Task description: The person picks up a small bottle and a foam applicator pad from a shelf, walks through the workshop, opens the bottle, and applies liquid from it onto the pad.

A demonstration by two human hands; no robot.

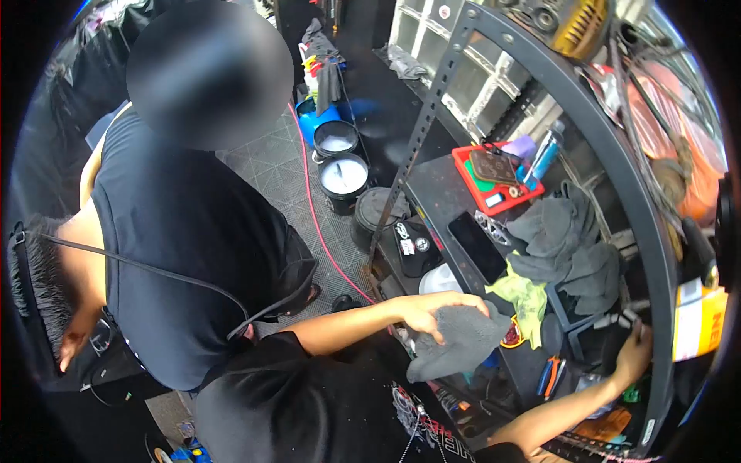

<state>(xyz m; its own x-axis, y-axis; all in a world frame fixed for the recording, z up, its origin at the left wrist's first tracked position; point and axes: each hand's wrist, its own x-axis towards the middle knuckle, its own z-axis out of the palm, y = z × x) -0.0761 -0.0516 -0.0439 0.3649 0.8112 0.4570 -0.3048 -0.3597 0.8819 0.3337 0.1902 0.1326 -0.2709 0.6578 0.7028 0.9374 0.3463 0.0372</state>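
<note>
My left hand [438,312] is closed on a grey cloth [463,339], which hangs in front of the dark shirt. At the right, my right hand [634,353] reaches in beside the metal shelf post, its fingertips at some small grey pieces [617,319]; whether it grips them is unclear. Between the hands lie a yellow-green glove [526,297], a dark tray [571,320] and orange-handled pliers [549,378]. More grey cloths [567,231] are heaped behind, near a black phone [476,247].
Another person [185,231] in dark clothes stands at the left, one hand [73,339] by a fluffy black item. Buckets [343,174] and a pink hose [316,212] are on the floor. A red tray [472,181] sits on the shelf, framed by a metal post [656,231].
</note>
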